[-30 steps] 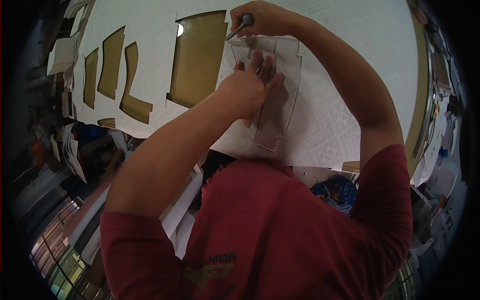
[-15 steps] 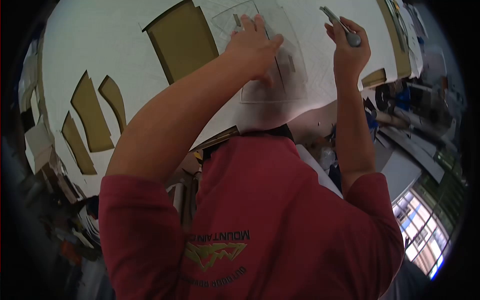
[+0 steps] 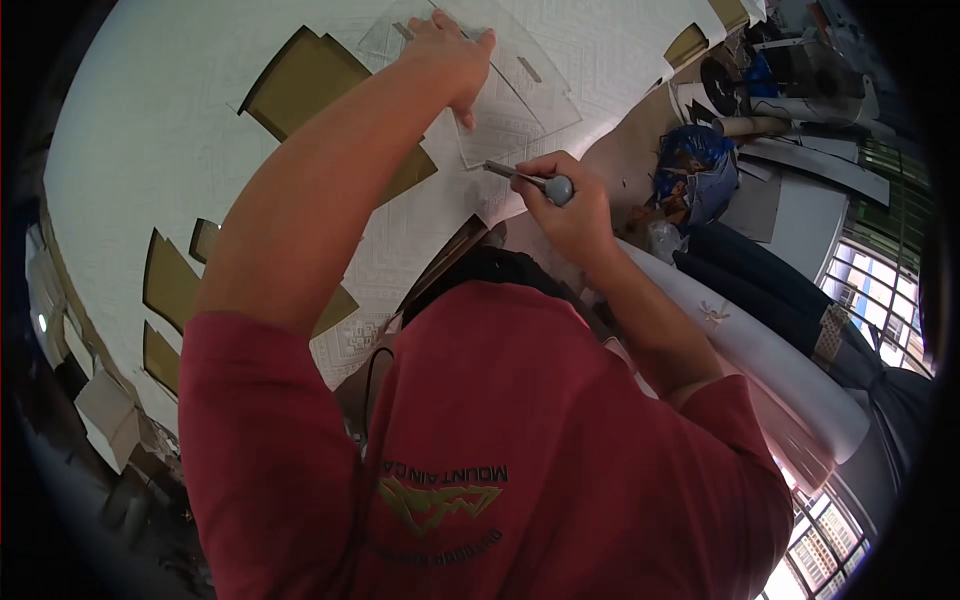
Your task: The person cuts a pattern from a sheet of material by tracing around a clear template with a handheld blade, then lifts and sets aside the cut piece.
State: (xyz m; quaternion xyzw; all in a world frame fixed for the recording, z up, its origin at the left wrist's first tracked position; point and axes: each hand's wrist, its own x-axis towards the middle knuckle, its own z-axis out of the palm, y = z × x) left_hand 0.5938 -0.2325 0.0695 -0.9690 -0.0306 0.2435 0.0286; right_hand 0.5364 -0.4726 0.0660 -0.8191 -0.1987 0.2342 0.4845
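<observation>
My left hand lies with spread fingers on a clear template, which rests on white patterned material. Pinched in my right hand is a cutting knife with a rounded grey end. Its tip is at the lower edge of the template, near the left corner; whether it touches the material is too small to tell. Under and beside my left forearm, an olive cut-out opening shows in the white material. More narrow olive openings lie at the left.
Rolls of material lean at the right below the table edge. Behind them are a blue bag, a fan and a barred window. Cardboard boxes stand at the lower left.
My right hand has come down and left with the knife, from above the material at the upper right to the template's lower edge. The view has turned to the right.
</observation>
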